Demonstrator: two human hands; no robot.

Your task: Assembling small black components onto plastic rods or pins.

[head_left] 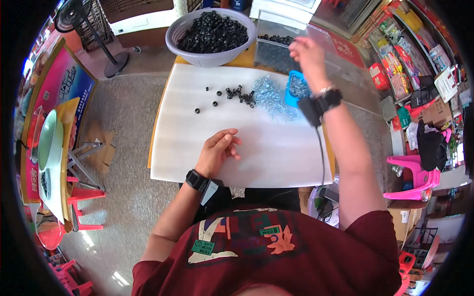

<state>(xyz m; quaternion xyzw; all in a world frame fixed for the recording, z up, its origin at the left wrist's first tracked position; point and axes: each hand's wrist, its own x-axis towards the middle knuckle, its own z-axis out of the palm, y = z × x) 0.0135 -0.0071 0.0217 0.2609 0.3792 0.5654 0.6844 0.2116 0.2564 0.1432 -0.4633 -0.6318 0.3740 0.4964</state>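
Note:
My left hand [219,149] is low over the white table mat [182,138], its fingers loosely bent and apart, with nothing visible in them. My right hand [309,55] is raised at the far right, by a clear plastic bin [269,55] that holds small black round parts. Its fingertips are drawn together; anything between them is too small to tell. Below that hand stands a blue tray [292,93] of small clear pieces. Left of the tray lies a loose heap of clear bluish pieces [271,98]. Several black parts [240,95] are scattered beside the heap.
A lilac basket [210,60] heaped with black parts stands at the table's far edge. A cable [322,148] runs from my right wrist over the mat. At the left are a fan [96,39] and a red stool [86,197]; pink stools [412,177] stand right.

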